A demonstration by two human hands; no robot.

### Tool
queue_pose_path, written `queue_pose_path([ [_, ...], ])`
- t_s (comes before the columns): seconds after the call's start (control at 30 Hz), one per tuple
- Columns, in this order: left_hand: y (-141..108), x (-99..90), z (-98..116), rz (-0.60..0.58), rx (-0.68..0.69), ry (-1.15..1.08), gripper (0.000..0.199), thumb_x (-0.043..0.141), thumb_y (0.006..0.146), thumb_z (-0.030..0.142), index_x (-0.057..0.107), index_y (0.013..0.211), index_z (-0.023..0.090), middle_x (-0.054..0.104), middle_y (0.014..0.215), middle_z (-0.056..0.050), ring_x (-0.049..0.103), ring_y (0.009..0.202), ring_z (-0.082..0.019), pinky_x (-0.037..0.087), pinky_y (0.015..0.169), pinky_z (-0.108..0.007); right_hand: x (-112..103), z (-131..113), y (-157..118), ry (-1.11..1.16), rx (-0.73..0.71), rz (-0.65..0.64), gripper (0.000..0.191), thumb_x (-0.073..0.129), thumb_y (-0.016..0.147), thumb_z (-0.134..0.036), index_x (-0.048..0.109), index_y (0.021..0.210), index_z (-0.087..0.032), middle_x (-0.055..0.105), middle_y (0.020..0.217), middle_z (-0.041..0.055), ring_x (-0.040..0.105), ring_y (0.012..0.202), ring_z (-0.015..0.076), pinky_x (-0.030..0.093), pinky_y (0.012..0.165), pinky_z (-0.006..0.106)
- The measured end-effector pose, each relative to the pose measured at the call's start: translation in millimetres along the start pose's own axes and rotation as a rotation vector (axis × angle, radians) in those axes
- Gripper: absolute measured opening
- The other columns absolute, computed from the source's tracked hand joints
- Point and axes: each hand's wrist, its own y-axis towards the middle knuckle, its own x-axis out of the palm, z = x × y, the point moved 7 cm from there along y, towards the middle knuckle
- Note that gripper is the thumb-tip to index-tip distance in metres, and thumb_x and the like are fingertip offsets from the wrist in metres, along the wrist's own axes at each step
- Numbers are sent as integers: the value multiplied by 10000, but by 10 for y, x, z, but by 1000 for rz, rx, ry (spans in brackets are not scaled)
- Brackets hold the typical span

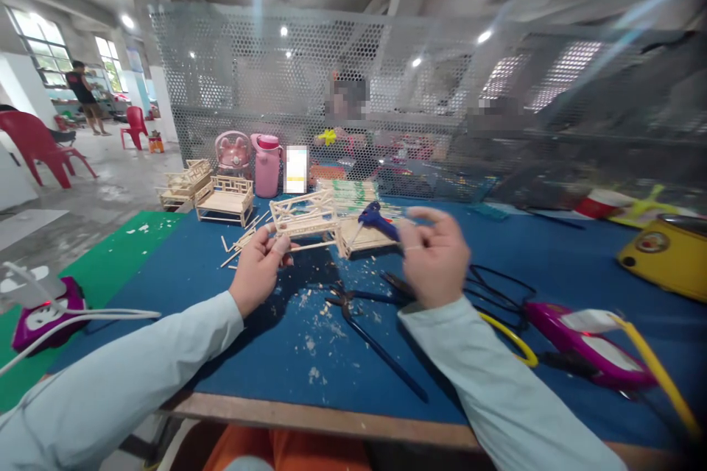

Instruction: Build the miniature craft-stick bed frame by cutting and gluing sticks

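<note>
My left hand [257, 268] pinches the near left corner of a miniature bamboo bench [306, 224], tilted above the table. My right hand [435, 257], blurred by motion, has curled fingers around the handle end of a blue tool that looks like a glue gun [380, 222]. The tool's narrow end points down and left, over a flat slatted bamboo piece [361, 235]. Below the hands, a pair of blue-handled pliers [381, 349] lies with its jaws apart. Loose bamboo sticks [237, 246] are scattered behind my left hand.
Finished-looking miniature benches [225, 199] stand at the back left, beside a pink bottle [268, 169]. Purple power strips [593, 349] lie right and left, with cables. A yellow box-like object [666, 257] sits far right. Behind the table rises a perforated screen [248, 66], with a person beyond it.
</note>
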Motion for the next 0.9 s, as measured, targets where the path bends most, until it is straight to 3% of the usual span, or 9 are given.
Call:
queue_pose_path([
  [0.07,7,6,7,-1,-11,-28,415,701,724,406,557,1025,159,661,705,10,559,529,-79,465,549,-207,-174,84,118,30,27,134,211,559,833,-369,528,985,-226,360,515,-75,266,468,111,241,476,272],
  [0.1,8,15,10,-9,-14,-39,410,700,728,400,558,1030,162,659,705,12,570,548,-84,474,567,-209,-189,128,154,45,42,133,207,550,839,-378,515,985,-236,397,557,-56,296,496,116,260,486,273],
  [0.23,4,61,23,-80,-7,-84,394,696,734,434,575,1006,175,627,688,25,566,587,-80,476,592,-199,121,280,88,135,161,-140,289,619,753,-445,544,926,-228,542,767,10,457,601,123,366,480,248],
  [0.4,0,62,55,-140,28,-113,412,691,735,491,612,994,181,590,693,35,516,595,-65,442,584,-180,581,334,-227,291,353,-524,474,622,704,-545,570,1030,-205,621,855,30,588,661,146,478,488,258],
  [0.47,5,52,67,-140,35,-138,418,692,735,498,625,1000,181,584,696,34,504,606,-64,436,588,-175,612,370,-264,325,402,-546,435,665,681,-523,569,964,-207,610,794,3,567,627,123,461,486,232],
  [0.57,14,55,86,-134,21,-246,425,728,703,493,641,978,181,564,665,42,477,591,-58,425,572,-161,556,448,-219,362,453,-475,346,690,689,-482,504,824,-223,509,623,-65,467,515,79,384,453,185],
  [0.67,27,70,56,-123,-91,-418,341,781,673,407,643,866,163,531,601,55,433,519,-38,403,517,-140,556,476,-184,440,511,-496,377,551,754,-602,488,797,-232,522,599,-39,501,523,120,402,458,223],
  [0.77,49,76,24,-128,-202,-501,196,737,736,289,632,826,150,494,556,58,406,455,-33,397,467,-140,628,470,-223,540,599,-595,464,414,775,-678,518,824,-229,590,646,14,586,610,177,466,518,286],
  [0.9,56,78,-77,-102,-406,-652,147,574,801,100,640,925,146,568,643,17,448,439,-39,430,456,-152,734,433,-415,580,685,-756,306,692,664,-412,556,849,-210,603,659,-16,574,558,124,465,526,244],
])
